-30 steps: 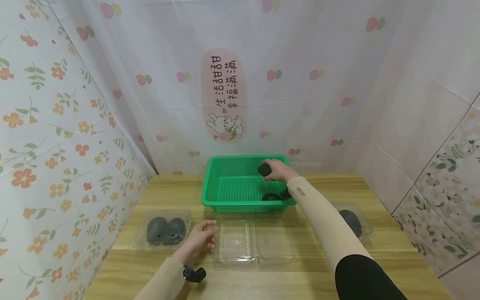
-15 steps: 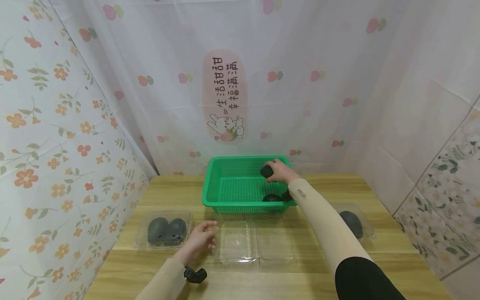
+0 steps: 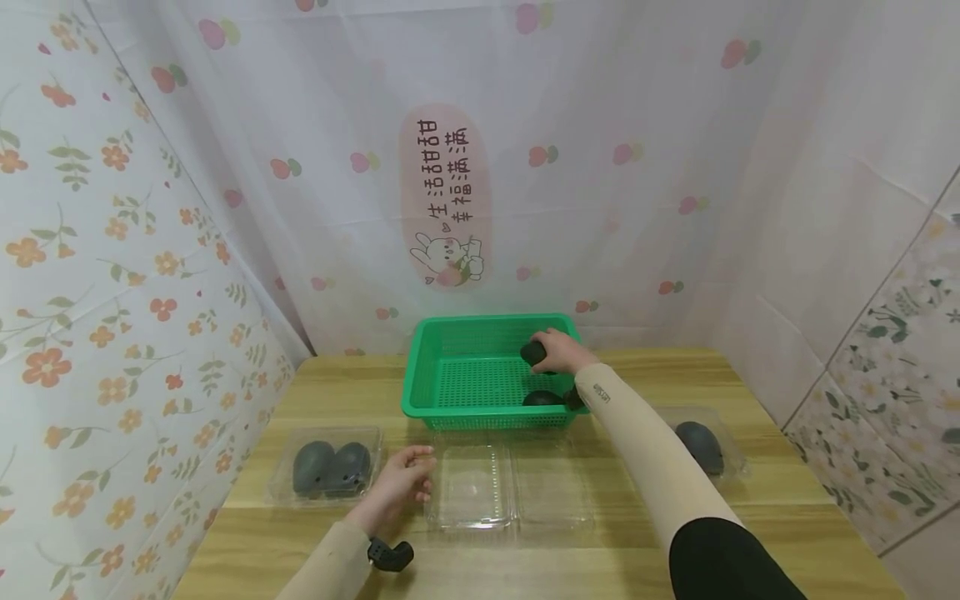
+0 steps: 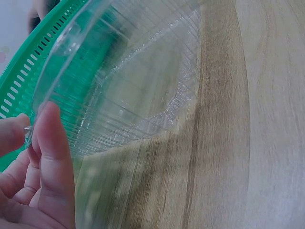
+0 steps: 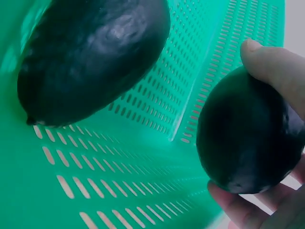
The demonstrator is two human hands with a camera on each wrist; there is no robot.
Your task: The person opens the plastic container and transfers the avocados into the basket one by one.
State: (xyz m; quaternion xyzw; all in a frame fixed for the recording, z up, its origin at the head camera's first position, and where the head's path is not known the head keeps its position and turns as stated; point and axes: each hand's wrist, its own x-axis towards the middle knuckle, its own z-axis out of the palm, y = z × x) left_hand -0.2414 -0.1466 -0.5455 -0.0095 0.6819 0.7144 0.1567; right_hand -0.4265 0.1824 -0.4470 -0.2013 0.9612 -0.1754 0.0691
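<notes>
My right hand (image 3: 564, 352) is over the right side of a green slotted basket (image 3: 480, 414), thumb and fingers round a dark avocado (image 5: 248, 133). Another dark avocado (image 5: 95, 62) lies in the basket's front right corner, partly behind the front rim in the head view. On the table in front of the basket is an opened clear plastic clamshell box (image 3: 474, 492), its two halves side by side. At its left edge, my left hand (image 3: 401, 485) pinches the rim between thumb and finger, as the left wrist view shows up close.
To the left stands a clear box (image 3: 277, 487) with two dark avocados (image 3: 313, 467) inside. Another clear box (image 3: 738, 467) at the right holds a dark avocado (image 3: 700, 447), partly behind my right forearm. Patterned curtains (image 3: 615, 208) hang behind the wooden table (image 3: 300, 550).
My right hand has lowered slightly with the avocado, deeper into the basket. The left hand stays at the clamshell's edge. The head view shifts a little.
</notes>
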